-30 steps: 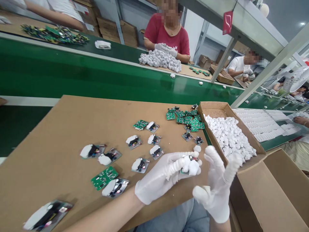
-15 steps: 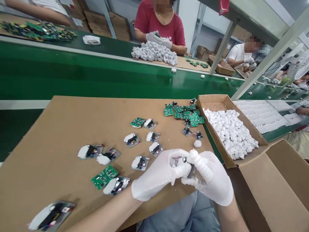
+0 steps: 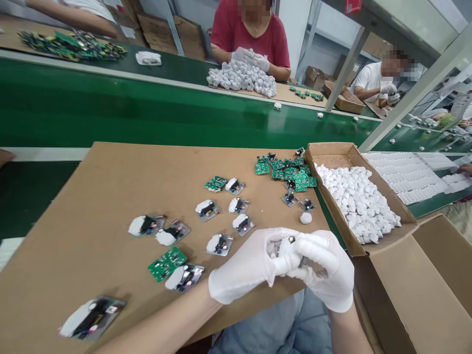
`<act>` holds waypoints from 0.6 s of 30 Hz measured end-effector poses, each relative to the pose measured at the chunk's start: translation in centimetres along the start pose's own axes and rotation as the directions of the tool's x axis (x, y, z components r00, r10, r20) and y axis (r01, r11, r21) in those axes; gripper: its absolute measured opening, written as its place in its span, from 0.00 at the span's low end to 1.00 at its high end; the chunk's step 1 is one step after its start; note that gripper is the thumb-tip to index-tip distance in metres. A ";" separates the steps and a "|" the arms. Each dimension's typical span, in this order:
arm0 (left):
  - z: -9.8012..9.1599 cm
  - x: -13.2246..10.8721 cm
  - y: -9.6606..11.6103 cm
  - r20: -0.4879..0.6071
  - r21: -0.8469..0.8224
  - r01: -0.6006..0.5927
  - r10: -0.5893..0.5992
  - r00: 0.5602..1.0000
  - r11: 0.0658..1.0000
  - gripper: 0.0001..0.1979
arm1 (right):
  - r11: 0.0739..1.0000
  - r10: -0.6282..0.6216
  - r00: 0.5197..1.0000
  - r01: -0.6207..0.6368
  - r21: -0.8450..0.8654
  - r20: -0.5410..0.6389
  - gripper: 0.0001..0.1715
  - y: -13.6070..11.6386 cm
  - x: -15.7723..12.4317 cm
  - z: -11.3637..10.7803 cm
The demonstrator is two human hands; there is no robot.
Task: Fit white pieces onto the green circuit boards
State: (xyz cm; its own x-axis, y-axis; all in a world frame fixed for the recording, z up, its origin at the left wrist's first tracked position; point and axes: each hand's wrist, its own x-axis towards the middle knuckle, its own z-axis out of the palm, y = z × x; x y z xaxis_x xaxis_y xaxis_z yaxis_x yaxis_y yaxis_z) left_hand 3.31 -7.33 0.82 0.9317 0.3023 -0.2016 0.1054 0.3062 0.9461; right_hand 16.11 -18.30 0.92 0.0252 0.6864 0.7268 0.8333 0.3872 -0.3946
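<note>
My left hand and my right hand, both in white gloves, meet over the near right part of the brown board. Between their fingers they hold a small circuit board with a white pad, mostly hidden by the gloves. Left of my hands lie several circuit boards with white pads, such as one at the near left. A green circuit board lies among them. Just beyond my hands sits a loose white pad.
Green boards are piled at the board's far right. Beside them stands a cardboard box of white pads. Another open box is at the near right. Beyond runs a green conveyor with small pieces; people in gloves sit behind it.
The fingers of my right hand have closed in over the held piece, and both hands remain together. The view has shifted slightly. White pieces on the conveyor have moved right.
</note>
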 end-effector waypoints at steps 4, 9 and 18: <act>0.0 0.0 -0.2 0.068 -0.127 -0.063 0.072 0.995 0.990 0.28 | 0.997 0.006 0.989 0.006 0.082 -0.147 0.18 0.1 -0.3 0.5; 0.0 0.0 -0.2 0.135 -0.364 -0.075 0.132 0.982 0.928 0.26 | 0.967 0.178 0.973 -0.145 0.209 -0.148 0.17 -0.1 -1.2 0.2; -0.2 0.1 -0.2 0.145 -0.276 -0.048 0.091 0.985 0.960 0.24 | 0.955 0.198 0.979 -0.180 0.234 -0.055 0.16 0.2 -2.3 -0.4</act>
State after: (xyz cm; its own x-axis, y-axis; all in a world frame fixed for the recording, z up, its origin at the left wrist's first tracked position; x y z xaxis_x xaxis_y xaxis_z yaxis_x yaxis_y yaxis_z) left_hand 3.30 -7.22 0.59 0.9778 0.1952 -0.0757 -0.0398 0.5285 0.8480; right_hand 16.49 -20.05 -0.60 0.2198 0.7145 0.6643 0.6622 0.3907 -0.6393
